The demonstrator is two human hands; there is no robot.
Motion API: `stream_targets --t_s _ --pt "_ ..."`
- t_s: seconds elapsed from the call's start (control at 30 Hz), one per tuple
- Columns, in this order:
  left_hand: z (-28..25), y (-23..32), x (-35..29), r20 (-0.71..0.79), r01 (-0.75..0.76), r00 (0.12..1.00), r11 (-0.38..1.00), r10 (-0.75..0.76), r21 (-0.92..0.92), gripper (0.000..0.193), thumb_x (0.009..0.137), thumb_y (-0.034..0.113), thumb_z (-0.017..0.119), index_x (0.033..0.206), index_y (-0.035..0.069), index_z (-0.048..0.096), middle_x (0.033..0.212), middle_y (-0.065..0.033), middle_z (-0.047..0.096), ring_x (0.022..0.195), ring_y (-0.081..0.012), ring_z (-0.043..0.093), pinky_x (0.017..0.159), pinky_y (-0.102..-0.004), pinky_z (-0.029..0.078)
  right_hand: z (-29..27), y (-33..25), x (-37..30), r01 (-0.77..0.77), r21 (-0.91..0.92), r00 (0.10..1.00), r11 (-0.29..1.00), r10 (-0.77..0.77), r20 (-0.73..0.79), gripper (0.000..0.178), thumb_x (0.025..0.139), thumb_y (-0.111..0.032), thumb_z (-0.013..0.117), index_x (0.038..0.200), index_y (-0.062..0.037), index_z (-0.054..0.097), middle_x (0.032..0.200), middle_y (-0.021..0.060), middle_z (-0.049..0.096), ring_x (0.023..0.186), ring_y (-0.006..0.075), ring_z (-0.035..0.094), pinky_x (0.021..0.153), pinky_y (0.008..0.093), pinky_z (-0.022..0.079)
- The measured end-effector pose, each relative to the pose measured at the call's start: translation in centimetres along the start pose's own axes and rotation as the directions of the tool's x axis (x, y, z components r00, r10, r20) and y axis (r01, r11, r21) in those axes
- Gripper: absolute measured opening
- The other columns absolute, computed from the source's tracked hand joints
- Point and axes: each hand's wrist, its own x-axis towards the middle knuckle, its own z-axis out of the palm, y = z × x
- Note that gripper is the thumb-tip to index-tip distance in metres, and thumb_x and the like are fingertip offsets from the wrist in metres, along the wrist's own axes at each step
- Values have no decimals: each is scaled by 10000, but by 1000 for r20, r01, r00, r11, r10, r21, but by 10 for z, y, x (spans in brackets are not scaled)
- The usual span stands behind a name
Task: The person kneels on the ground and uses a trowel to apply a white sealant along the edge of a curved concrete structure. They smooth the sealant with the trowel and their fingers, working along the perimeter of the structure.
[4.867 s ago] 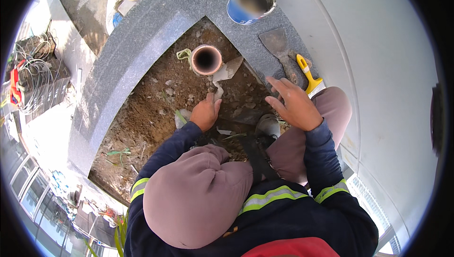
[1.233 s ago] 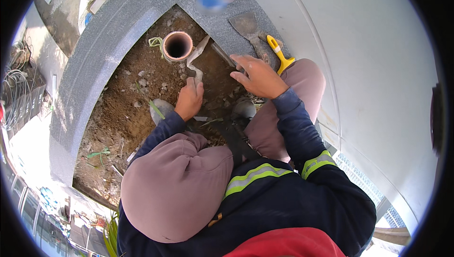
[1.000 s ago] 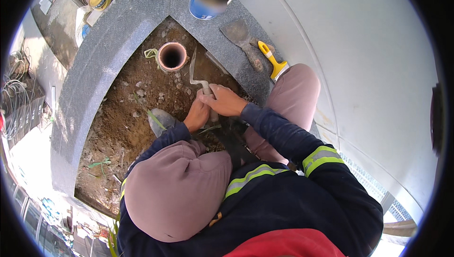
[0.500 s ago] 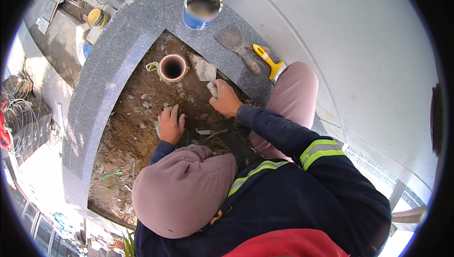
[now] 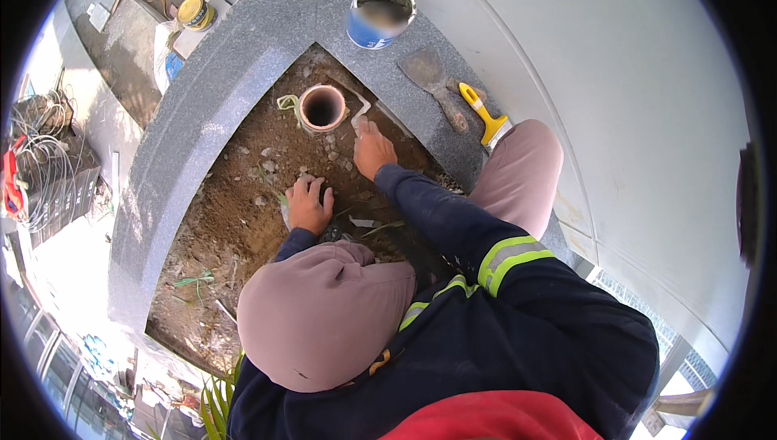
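My right hand [image 5: 374, 151] grips the handle of a pointing trowel [image 5: 363, 108], just right of an open clay-coloured pipe [image 5: 322, 108] standing in the soil. The trowel's bent neck shows; its blade is turned nearly edge-on by the stone edge. My left hand [image 5: 309, 204] rests on the soil [image 5: 243, 233] in front of my knee, fingers apart and slightly bent. A pale scrap lies partly hidden beside it. On the granite ledge lie a wide scraper [image 5: 433, 84] and a yellow-handled brush [image 5: 483, 114].
A blue can [image 5: 379, 17] with a smeared rim stands on the granite border [image 5: 186, 132]. A white curved wall [image 5: 615, 100] rises at the right. Beyond the border, at left, are a yellow bucket [image 5: 195, 12] and tangled cables [image 5: 48, 165].
My right hand has moved forward, nearer the pipe, and turned the trowel so its blade no longer shows broadside. The left hand stays on the soil. The view has shifted slightly.
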Motion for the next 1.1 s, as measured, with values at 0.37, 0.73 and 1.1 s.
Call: stream_targets --t_s 0.37,0.73,1.1 --pt "-12 -11 -8 -65 -3 998 996 -3 -85 308 875 262 737 1103 62 683 1111 -108 605 1046 -301 579 910 -437 418 -5 3 16 239 4 950 971 -235 205 476 908 -101 605 1324 69 451 1151 322 570 1077 516 585 915 556 488" --pt "-3 -21 -17 -181 -43 983 982 9 -184 308 856 260 758 1080 66 675 1102 -110 603 1040 -299 585 906 -437 423 7 4 19 182 -139 970 974 -201 -138 561 903 -138 682 1342 158 497 1146 364 590 1089 527 574 941 530 467" --pt "-1 -25 -17 -137 -40 990 981 13 -192 291 879 301 732 1023 57 668 1066 -109 589 1018 -290 577 893 -428 417 19 5 41 118 20 989 993 -115 -95 449 895 -83 670 1257 152 547 1154 380 633 1125 530 604 977 512 472"
